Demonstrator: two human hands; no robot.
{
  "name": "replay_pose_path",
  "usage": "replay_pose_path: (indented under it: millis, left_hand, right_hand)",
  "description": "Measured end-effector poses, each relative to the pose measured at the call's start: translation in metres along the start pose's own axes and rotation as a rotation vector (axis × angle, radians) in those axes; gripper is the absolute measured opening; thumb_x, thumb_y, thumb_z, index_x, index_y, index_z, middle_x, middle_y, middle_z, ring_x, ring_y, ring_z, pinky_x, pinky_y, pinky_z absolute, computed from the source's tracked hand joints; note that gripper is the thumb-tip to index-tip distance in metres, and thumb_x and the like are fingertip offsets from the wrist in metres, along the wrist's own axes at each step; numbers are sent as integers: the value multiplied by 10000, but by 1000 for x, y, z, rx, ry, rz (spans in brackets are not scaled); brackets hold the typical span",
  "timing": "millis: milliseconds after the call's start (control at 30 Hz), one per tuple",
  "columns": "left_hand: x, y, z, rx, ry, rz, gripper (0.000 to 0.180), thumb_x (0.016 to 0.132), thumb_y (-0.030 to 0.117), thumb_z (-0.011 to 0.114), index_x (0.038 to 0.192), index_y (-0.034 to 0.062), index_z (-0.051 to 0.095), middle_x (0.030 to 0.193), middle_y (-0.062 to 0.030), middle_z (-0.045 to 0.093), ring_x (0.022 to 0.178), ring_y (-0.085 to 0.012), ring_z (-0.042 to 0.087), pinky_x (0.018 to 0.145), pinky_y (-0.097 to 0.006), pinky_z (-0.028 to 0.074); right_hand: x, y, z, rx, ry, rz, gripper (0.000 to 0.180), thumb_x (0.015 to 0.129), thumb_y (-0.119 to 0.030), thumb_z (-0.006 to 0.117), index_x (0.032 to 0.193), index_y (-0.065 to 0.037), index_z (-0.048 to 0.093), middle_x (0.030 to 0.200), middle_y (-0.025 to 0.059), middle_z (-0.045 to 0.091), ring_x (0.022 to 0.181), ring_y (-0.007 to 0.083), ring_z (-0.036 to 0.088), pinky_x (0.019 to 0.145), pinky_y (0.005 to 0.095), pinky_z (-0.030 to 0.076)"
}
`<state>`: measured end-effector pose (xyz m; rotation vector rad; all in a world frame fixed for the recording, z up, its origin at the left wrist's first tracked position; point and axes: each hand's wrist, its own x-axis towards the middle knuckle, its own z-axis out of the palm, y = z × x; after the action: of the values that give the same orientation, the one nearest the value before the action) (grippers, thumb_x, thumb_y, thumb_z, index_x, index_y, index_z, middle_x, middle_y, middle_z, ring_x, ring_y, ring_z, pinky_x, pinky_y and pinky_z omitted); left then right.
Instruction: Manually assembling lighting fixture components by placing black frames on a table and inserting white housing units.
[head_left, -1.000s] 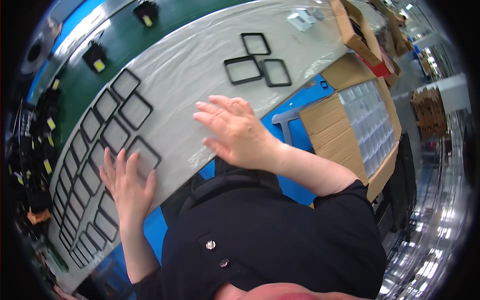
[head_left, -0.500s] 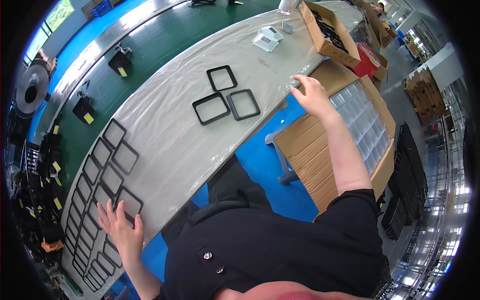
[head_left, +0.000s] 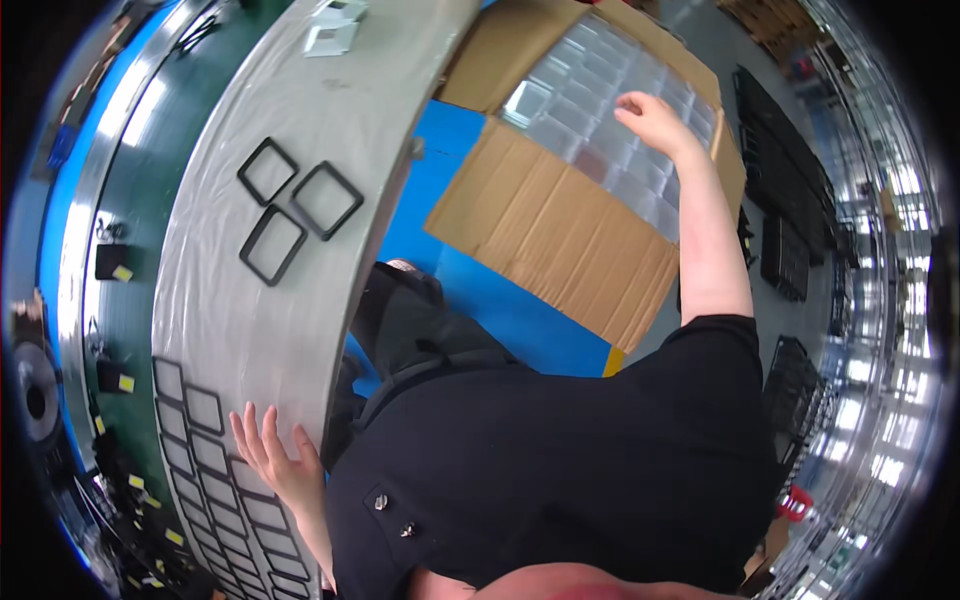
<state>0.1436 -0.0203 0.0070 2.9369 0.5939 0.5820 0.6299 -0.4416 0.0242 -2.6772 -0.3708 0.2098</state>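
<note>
Noted L hand (head_left: 282, 468) at 8 o'clock, by desk (head_left: 215, 290) edge, with fingers (head_left: 271, 435) spread & released; unable to confirm contact w/ surface. Found rowed black frames (head_left: 206, 432) just beside, also at 8 o'clock; found 3 grouped frames (head_left: 345, 181) at approx. 10 o'clock. Observed R hand (head_left: 652, 122) btwn 1 & 2 o'clock, over open cardboard box (head_left: 550, 230) containing clear plastic compartments (head_left: 572, 110), with fingers curled; unable to tell if grasping anything.
</note>
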Motion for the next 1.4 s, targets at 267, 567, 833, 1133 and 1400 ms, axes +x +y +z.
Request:
replay_pose_path:
  millis: [267,567,833,1133,1400]
  left_hand:
    - [31,13,20,-82,-17,159,296,882,130,605,1168,54,602,1324,-136,536,1322,-388,406,1059,-500,341]
    - [43,38,34,-159,5,188,300,847,22,554,1144,37,591,1293,-158,544,1280,-404,446,1042,-495,370]
    - [38,40,36,-157,59,83,314,797,-18,577,1106,35,592,1251,-148,573,1237,-391,492,1016,-470,404]
    - [42,43,37,-158,47,68,304,789,-32,570,1084,35,597,1222,-137,587,1223,-367,507,1004,-454,411]
    - [43,43,36,-189,52,52,316,751,-52,561,1055,22,606,1192,-150,595,1187,-375,529,978,-460,436]
  right_hand:
    - [-108,100,-23,79,78,330,331,884,-231,626,1150,-33,633,1111,140,669,1034,239,639,889,338,501]
    - [-52,-45,42,-49,71,-375,411,810,29,517,1161,-143,643,1186,131,557,1182,312,491,1015,370,407]
    - [13,-88,71,-496,-268,-462,274,909,-186,548,1162,-106,613,1195,158,499,1171,348,481,1002,415,398]
    - [26,-71,74,-458,-341,-529,157,862,-137,598,1005,-83,634,1199,160,508,1195,343,462,1009,430,395]
    - [18,-86,39,-504,-332,-440,256,686,65,520,872,-103,572,962,81,610,1127,315,491,938,402,378]
